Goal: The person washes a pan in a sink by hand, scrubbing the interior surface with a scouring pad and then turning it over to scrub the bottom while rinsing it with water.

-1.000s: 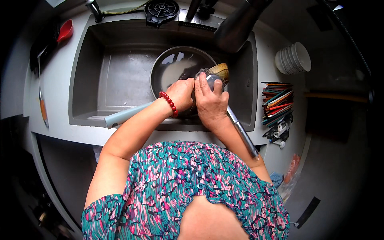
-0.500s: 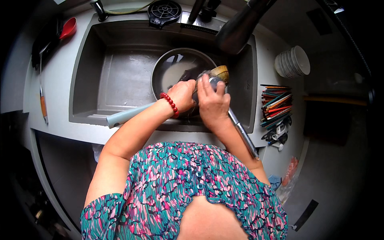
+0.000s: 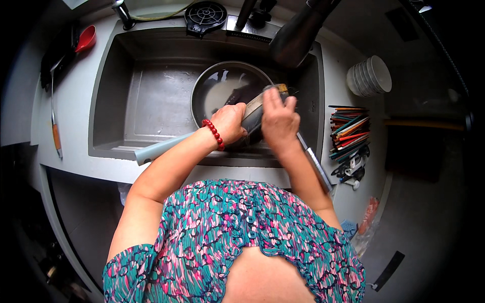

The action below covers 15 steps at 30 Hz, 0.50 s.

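Note:
Over the right side of the sink, my left hand [image 3: 230,121], with a red bead bracelet, closes on a dark, elongated thing [image 3: 252,120] with a pale upper edge; its kind is unclear. My right hand [image 3: 279,118], slightly blurred, is at the far end of that thing. A long silver handle [image 3: 318,164] runs back under my right forearm from this hand; its working end is hidden. Past my right fingertips shows a yellow-brown piece [image 3: 282,89]. Behind my left hand a round dark pan [image 3: 194,93] holds cloudy water. A light-blue handle [image 3: 161,149] passes under my left forearm.
The grey sink [image 3: 151,96] surrounds the pan, with a dark faucet [image 3: 298,38] over its far right. Stacked white bowls [image 3: 369,77], chopsticks [image 3: 348,132] and small tools [image 3: 352,169] lie on the right counter. A red ladle [image 3: 86,39] and a wooden-handled utensil [image 3: 55,134] lie left.
My right hand has shifted right with the silver handle, exposing more of the dark thing and its pale edge. The yellow-brown piece is more covered by my fingers. My left hand stays nearly still.

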Tool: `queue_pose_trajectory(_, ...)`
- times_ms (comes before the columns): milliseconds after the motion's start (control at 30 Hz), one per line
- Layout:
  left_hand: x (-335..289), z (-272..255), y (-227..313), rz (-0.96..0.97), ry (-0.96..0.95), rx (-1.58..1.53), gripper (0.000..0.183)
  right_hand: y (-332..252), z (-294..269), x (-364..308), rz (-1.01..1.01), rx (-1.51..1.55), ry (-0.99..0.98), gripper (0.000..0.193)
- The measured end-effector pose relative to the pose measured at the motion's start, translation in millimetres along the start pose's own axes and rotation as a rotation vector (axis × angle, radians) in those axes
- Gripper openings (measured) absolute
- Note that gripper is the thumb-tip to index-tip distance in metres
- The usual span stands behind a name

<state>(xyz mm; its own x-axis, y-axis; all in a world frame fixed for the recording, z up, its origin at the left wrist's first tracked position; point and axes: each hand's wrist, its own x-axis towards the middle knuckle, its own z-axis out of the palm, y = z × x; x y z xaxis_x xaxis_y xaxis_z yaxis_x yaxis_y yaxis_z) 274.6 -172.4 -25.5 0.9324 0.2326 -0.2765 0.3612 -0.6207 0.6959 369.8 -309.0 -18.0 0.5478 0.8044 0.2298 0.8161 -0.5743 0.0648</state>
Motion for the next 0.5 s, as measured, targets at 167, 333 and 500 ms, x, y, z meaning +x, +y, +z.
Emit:
queue_pose_trajectory(167,-1,0,3,0.031,0.001,-0.008,0.039,29,0,12,0.074,0.077,-0.049,0.037)
queue_pose_trajectory(333,-4,-2,-5,0.008,-0.018,-0.026,0.04,-23,-15,-14,-0.109,-0.095,0.054,0.04)
queue_pose_trajectory(500,-2,-2,5,0.018,-0.029,-0.036,0.039,36,4,13,0.142,0.142,-0.049,0.029)
